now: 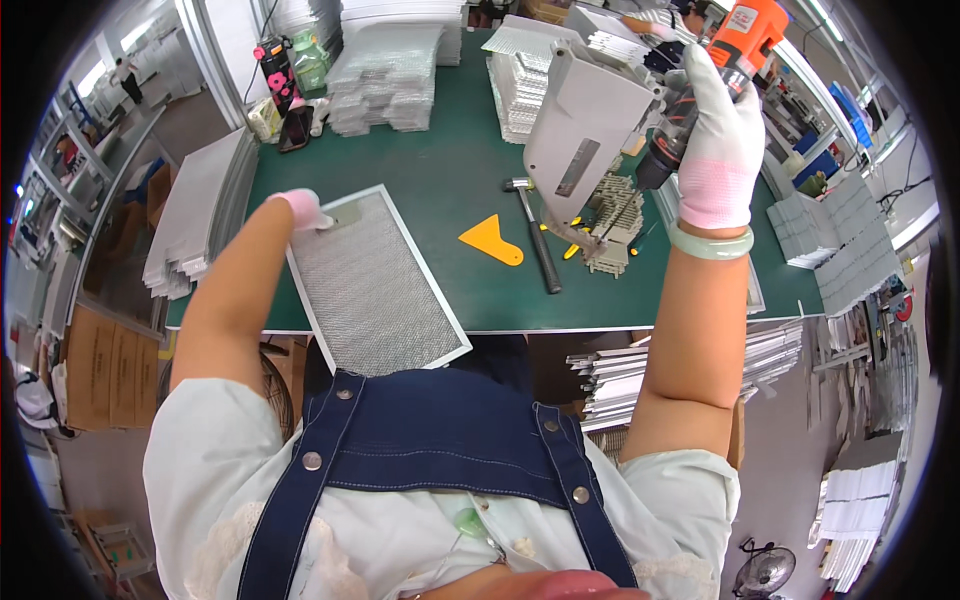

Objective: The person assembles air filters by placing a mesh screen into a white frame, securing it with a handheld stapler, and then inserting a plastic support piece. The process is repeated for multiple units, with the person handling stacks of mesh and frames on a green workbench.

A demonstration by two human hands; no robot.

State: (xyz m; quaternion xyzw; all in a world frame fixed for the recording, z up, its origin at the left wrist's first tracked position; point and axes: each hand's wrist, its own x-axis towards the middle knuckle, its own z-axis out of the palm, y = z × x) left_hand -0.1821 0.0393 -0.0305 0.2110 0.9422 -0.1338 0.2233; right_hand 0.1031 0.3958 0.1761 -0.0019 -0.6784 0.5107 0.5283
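My left hand point(305, 208), in a pink and white glove, grips the upper left edge of a framed metal mesh filter panel point(375, 285). The panel slants over the table's near edge, its lower end close to my apron. My gloved right hand point(722, 130) is raised and wrapped round an orange and black power tool point(748, 35). Beside that tool stands a tall grey slotted housing point(590, 120); I cannot tell whether the two are joined. Below them lie a pile of beige plastic pieces point(612, 225), a hammer point(538, 240) and a yellow scraper point(492, 241).
Stacked silvery mesh panels point(385, 75) fill the back of the green table point(400, 160). Pale panels point(205, 205) are piled at its left edge, near a phone point(297, 128) and bottles. Metal strips point(620, 385) lie below the front edge. A fan point(765, 570) stands at the lower right.
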